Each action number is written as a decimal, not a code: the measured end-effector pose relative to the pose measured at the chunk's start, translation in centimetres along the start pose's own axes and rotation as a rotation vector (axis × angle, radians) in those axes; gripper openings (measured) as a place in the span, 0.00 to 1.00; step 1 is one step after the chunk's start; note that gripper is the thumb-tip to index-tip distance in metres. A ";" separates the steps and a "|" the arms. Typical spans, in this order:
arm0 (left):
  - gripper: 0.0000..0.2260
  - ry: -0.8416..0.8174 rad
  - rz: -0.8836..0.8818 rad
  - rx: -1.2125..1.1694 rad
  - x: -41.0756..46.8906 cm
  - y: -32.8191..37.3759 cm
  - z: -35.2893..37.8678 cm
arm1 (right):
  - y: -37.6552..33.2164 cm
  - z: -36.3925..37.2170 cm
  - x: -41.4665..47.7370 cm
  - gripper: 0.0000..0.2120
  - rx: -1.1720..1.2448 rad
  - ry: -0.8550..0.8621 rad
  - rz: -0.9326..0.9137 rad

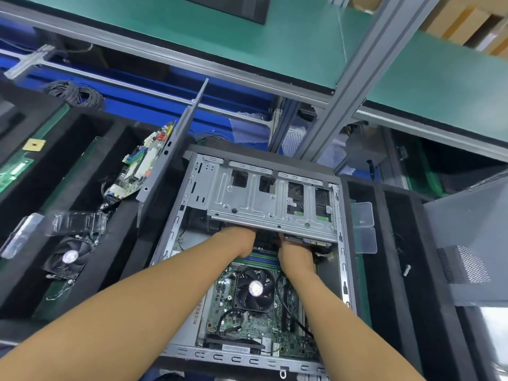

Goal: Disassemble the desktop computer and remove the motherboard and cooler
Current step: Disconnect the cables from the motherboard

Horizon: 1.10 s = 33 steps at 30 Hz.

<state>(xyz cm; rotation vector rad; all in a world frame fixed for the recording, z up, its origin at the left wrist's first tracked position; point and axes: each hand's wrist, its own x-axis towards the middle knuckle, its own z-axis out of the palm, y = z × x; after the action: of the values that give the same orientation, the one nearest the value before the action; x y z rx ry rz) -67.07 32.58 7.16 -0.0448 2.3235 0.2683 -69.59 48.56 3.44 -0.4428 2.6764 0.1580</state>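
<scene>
Left hand [242,243] and right hand [295,253] reaching under the drive cage [264,199] — fingers hidden, grip impossible to tell. Motherboard [247,323] and cooler [255,288] seated in the open case [345,270]. Likely freeing cables or cage — next, clearing room above the board.

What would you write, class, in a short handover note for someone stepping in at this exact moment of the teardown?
Left hand and right hand: both reach under the edge of the metal drive cage; fingers hidden, grip unclear.
Computer case: lying open, side panel off.
Motherboard: in the case, cables attached.
Cooler: mounted on the board.
Done: case opened.
Left: free the cage area, unplug cables, lift out cooler and motherboard.
</scene>
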 end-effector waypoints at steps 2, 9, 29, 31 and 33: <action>0.14 0.024 0.001 -0.004 0.0 -0.1 0.1 | -0.2 -0.2 -0.2 0.20 -0.016 0.012 -0.008; 0.11 0.014 -0.009 -0.038 -0.5 0.0 -0.1 | 0.0 -0.3 -0.3 0.16 0.042 0.018 0.024; 0.15 0.522 0.054 0.089 -4.1 6.5 4.1 | 0.5 0.1 -4.4 0.08 0.415 0.187 0.106; 0.12 0.532 0.037 0.115 -3.2 6.4 3.5 | 0.3 0.1 -4.4 0.09 0.462 0.175 0.102; 0.11 0.468 -0.001 0.117 -2.3 6.5 2.6 | 0.2 0.4 -4.3 0.10 0.492 0.156 0.089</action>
<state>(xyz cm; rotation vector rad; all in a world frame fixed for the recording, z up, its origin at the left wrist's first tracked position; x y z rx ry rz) -64.37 39.30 8.25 -0.0550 2.8002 0.1292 -65.81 50.07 4.96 -0.1840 2.7547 -0.5192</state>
